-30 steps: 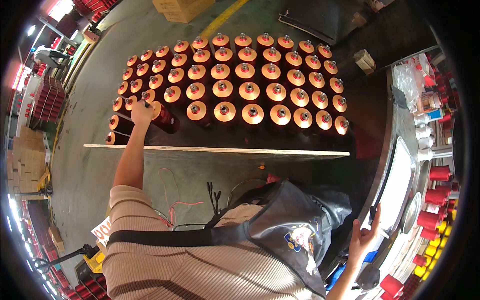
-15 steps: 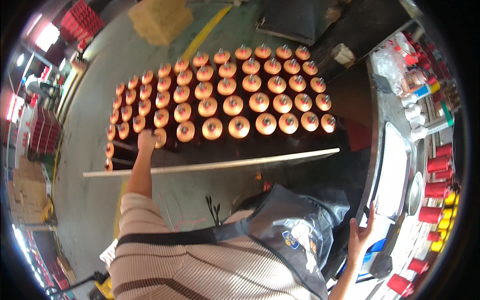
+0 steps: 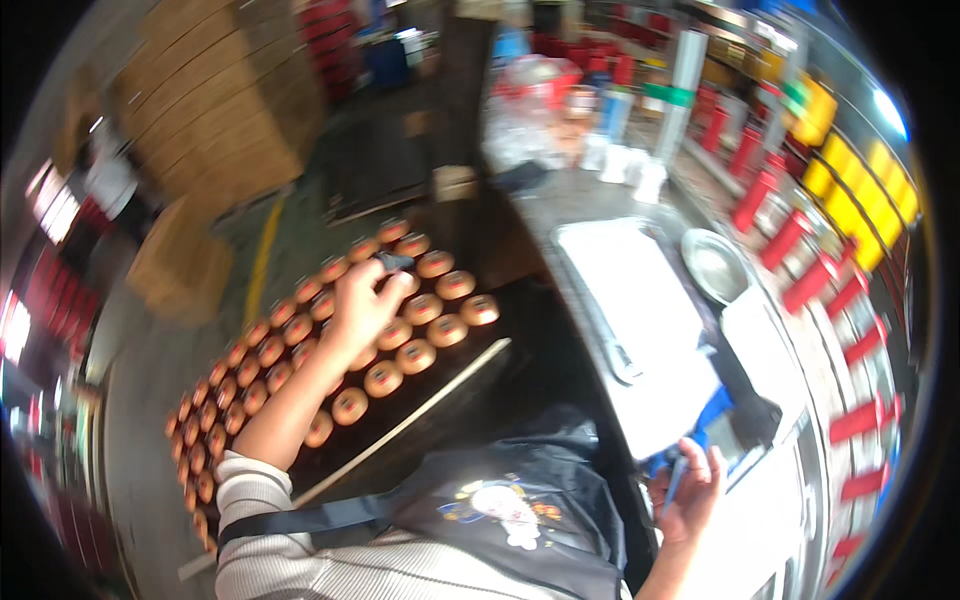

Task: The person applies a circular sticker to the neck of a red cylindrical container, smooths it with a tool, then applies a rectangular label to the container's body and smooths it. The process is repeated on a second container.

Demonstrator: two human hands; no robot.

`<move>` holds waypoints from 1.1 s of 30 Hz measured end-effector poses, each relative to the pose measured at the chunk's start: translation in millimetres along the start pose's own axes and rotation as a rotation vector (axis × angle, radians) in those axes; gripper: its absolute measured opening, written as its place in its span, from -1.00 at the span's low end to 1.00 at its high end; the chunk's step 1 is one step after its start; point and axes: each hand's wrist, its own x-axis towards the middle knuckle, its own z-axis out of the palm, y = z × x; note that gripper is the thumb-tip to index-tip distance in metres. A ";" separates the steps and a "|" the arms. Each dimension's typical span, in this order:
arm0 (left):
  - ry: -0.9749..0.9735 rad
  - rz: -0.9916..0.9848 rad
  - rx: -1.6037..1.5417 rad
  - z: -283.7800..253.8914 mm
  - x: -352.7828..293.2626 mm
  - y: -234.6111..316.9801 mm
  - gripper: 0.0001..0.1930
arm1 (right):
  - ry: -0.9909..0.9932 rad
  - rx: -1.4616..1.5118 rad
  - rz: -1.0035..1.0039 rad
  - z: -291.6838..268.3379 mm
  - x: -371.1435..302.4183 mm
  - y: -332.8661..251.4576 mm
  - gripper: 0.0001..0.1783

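Observation:
My left hand [image 3: 365,305] reaches over the rows of round tan pieces with dark centres [image 3: 383,378], near their far right end. Thumb and fingers pinch a small dark part [image 3: 395,262]; blur hides its exact kind. On the right, my right hand [image 3: 690,495] is palm up over the bench, fingers curled around a slim blue-grey object [image 3: 676,482]. A blue item [image 3: 714,410] lies just beyond that hand, beside a bright white tray [image 3: 625,290].
A pale wooden strip [image 3: 430,400] runs along the near side of the rows. On the bench [image 3: 560,210] stand a round metal bowl [image 3: 715,265] and several white cups [image 3: 622,165]. Red and yellow cylinders [image 3: 785,240] line the right. Stacked cartons [image 3: 205,110] rise at far left.
The view has swung toward the bench. My left hand has moved from the rows' near left part to their far right end. My right hand's fingers have gone from spread to curled.

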 end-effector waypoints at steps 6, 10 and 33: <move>-0.500 0.736 -0.277 216.7 45.0 177.9 -0.81 | 0.189 0.003 -0.329 -41.8 -52.9 7.6 -0.60; -0.552 1.008 -0.307 354.7 71.8 249.1 -0.78 | 0.328 0.064 -0.437 -74.2 -79.1 5.8 -0.66; -0.398 0.386 -0.556 676.5 184.3 353.0 -0.10 | 0.638 0.121 -0.447 -102.9 19.1 -26.8 -0.77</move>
